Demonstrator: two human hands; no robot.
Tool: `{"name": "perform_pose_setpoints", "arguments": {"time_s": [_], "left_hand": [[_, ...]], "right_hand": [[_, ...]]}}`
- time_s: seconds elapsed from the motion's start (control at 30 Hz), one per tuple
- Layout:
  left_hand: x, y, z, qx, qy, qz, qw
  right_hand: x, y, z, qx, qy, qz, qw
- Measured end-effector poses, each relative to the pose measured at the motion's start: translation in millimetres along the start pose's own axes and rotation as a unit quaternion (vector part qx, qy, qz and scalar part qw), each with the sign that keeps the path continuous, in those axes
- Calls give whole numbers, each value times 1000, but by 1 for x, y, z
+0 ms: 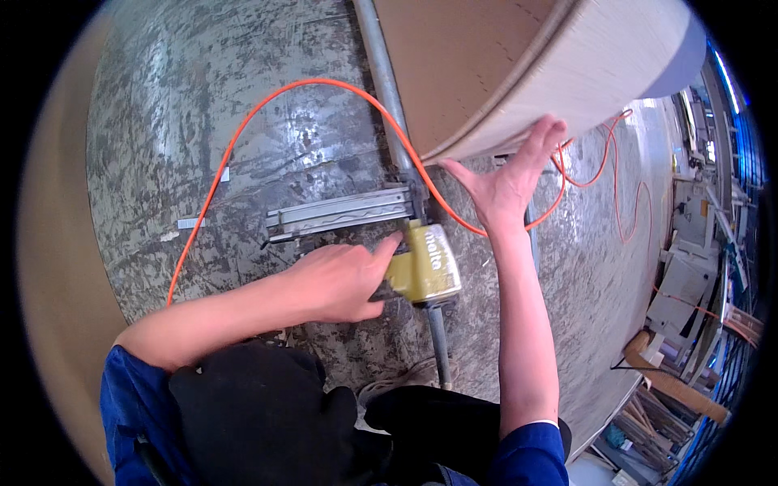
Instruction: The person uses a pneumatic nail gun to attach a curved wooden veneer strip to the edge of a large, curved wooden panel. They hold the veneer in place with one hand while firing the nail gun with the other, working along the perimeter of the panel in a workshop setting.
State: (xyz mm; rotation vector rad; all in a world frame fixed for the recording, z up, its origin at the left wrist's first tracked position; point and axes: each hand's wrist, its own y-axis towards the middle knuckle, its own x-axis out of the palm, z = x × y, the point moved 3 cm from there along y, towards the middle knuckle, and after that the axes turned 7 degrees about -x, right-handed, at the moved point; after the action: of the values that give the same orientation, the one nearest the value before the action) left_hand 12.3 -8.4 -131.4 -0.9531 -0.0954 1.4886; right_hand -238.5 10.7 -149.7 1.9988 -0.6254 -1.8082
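Observation:
My left hand [344, 279] is closed round the handle of a yellow-green pneumatic nail gun [436, 263] with a long silver magazine [340, 212]. The magazine points left, and the gun's nose end is by a grey metal pipe [381, 77]. My right hand [510, 182] rests with fingers spread against the pale padded outside of a large curved piece [571, 85]. Its thumb is at that piece's lower edge. The brown board-like inner face [454, 61] of the piece shows above the gun. Where the nose meets the work is hard to see.
An orange air hose [316, 81] loops over the pipe, past my right wrist and on across the scuffed grey floor [178, 97]. A brown panel edge [61, 243] stands at the left. Wood scraps [656, 421] and boards [685, 296] are piled at the right.

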Motion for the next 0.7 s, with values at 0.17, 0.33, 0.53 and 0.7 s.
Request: {"name": "perform_pose_setpoints", "arguments": {"time_s": [0.17,0.33,0.53,0.7], "left_hand": [[-8,-31,-57,-59,-65,-32,996],[7,-33,-140,-123,-180,97,971],[30,-20,-198,-139,-255,194,937],[61,-4,-232,-215,-169,237,932]], "right_hand": [[-8,-3,7,4,9,-10,1000],[-33,24,15,-62,-23,-40,997],[-71,69,11,-143,-65,-84,984],[-83,109,3,-74,38,-28,996]]}}
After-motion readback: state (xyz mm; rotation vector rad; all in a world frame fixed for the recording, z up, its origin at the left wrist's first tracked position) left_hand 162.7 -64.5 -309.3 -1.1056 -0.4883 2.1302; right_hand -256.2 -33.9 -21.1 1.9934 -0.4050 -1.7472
